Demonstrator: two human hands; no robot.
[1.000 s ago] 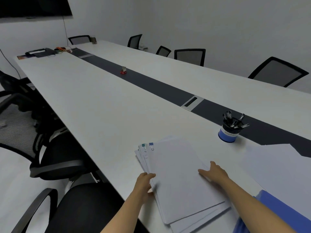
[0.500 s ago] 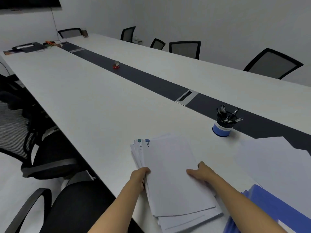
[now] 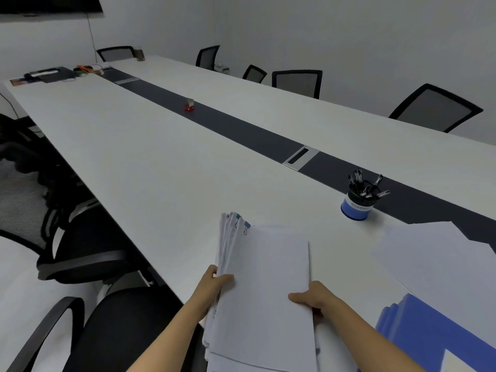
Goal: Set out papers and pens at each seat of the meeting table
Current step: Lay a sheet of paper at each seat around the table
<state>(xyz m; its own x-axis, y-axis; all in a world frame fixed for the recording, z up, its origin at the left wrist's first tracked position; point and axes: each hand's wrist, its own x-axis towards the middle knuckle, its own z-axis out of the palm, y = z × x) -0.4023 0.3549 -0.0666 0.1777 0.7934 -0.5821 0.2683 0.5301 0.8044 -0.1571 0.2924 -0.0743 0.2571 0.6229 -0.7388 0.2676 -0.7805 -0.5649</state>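
Observation:
A thick stack of white clipped papers [image 3: 264, 285] is held at the near edge of the long white meeting table [image 3: 139, 162]. My left hand [image 3: 216, 284] grips its left edge, thumb on top. My right hand [image 3: 312, 298] grips its right edge. Small green and blue binder clips show at the stack's far left corner. A blue pen cup [image 3: 355, 205] with several black pens stands on the table's dark centre strip, to the right beyond the stack.
Loose white sheets [image 3: 440, 259] and blue folders [image 3: 429, 331] lie at the near right. Black office chairs [image 3: 88, 253] line the left side, more chairs [image 3: 298, 81] the far side. A small red object [image 3: 189, 106] sits mid-strip. Clutter lies at the far end.
Both hands closed on the paper stack's sides and squared the fanned sheets into a narrower, upright-aligned pile, drawn nearer to me. The view swung slightly right.

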